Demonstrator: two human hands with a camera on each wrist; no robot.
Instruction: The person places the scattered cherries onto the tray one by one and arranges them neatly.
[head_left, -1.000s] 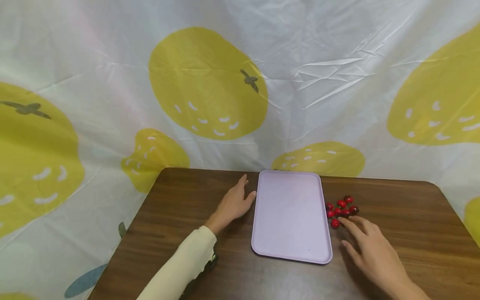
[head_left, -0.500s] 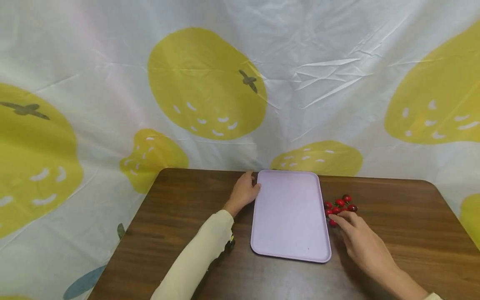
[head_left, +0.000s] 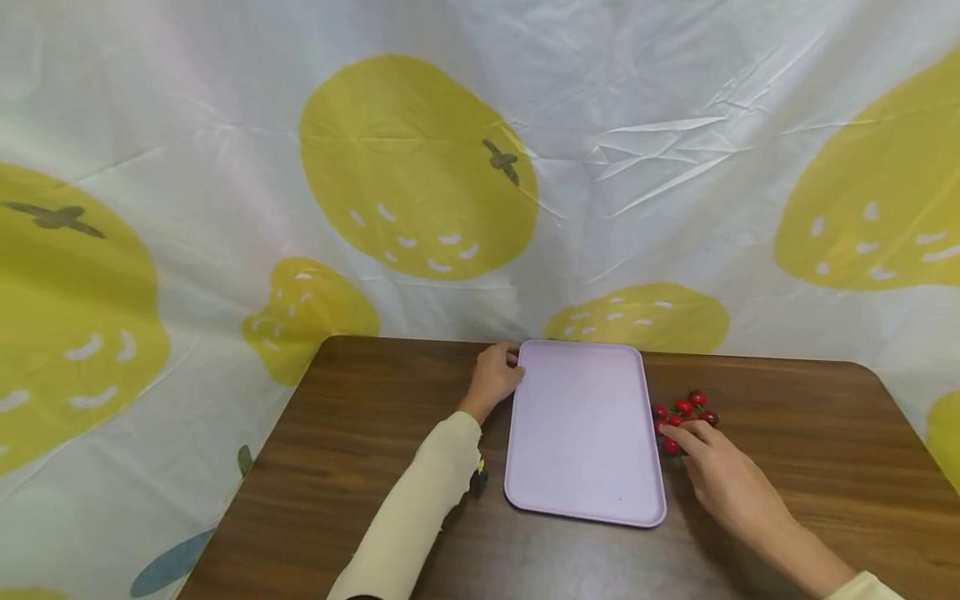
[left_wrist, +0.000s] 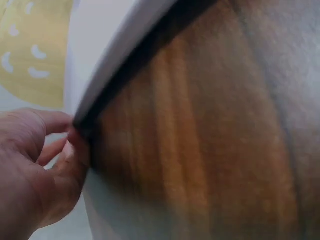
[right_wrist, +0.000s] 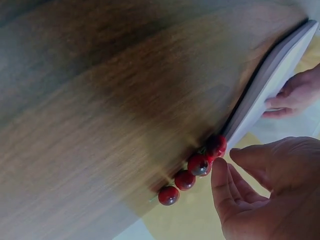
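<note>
A pale purple rectangular tray (head_left: 585, 433) lies on the brown wooden table. My left hand (head_left: 494, 379) pinches its far left corner; in the left wrist view, the thumb and fingers of the left hand (left_wrist: 45, 165) meet at the rim. Several shiny red cherries (head_left: 683, 407) with green stems lie in a cluster along the tray's right side. Over their near end is my right hand (head_left: 727, 483), partly covering them. In the right wrist view, fingertips are right at the cherries (right_wrist: 198, 164), with thumb and index finger a little apart and no cherry visible between them.
The wooden table (head_left: 810, 433) extends on both sides of the tray. Behind its far edge hangs a white curtain (head_left: 600, 208) printed with yellow fruit. A small dark object (head_left: 478, 479) shows beneath the left sleeve.
My left hand has moved right and taken hold of the tray's corner. My right hand has moved slightly left, over the cherries, with its fingers closer together. The tray stays in place.
</note>
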